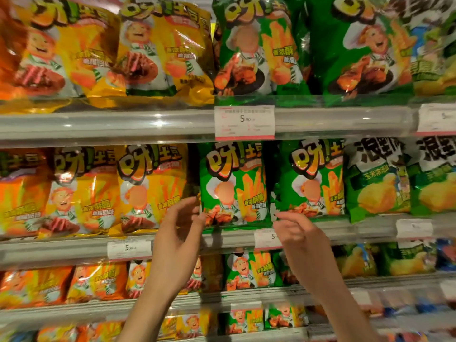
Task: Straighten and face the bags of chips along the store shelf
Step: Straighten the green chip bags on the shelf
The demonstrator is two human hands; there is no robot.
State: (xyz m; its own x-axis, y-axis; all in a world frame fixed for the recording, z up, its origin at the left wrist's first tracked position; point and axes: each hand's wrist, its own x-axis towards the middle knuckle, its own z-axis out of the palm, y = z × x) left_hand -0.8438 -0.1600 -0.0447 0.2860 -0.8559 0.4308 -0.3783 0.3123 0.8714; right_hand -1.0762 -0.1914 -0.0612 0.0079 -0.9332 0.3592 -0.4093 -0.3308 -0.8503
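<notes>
A green chip bag (pixel 233 183) stands upright on the middle shelf (pixel 74 250), front facing out. My left hand (pixel 181 229) is raised at its lower left corner, fingers loosely curved, fingertips at the bag's edge. My right hand (pixel 299 233) is raised at the bag's lower right, just below a second green bag (pixel 313 178), fingers relaxed and holding nothing. Yellow bags (pixel 150 186) stand to the left on the same shelf.
The upper shelf (pixel 123 123) carries larger yellow and green bags with a price tag (pixel 244 122) on its rail. Pale green bags (pixel 377 178) fill the middle shelf's right end. Smaller bags line the two lower shelves (pixel 246 296).
</notes>
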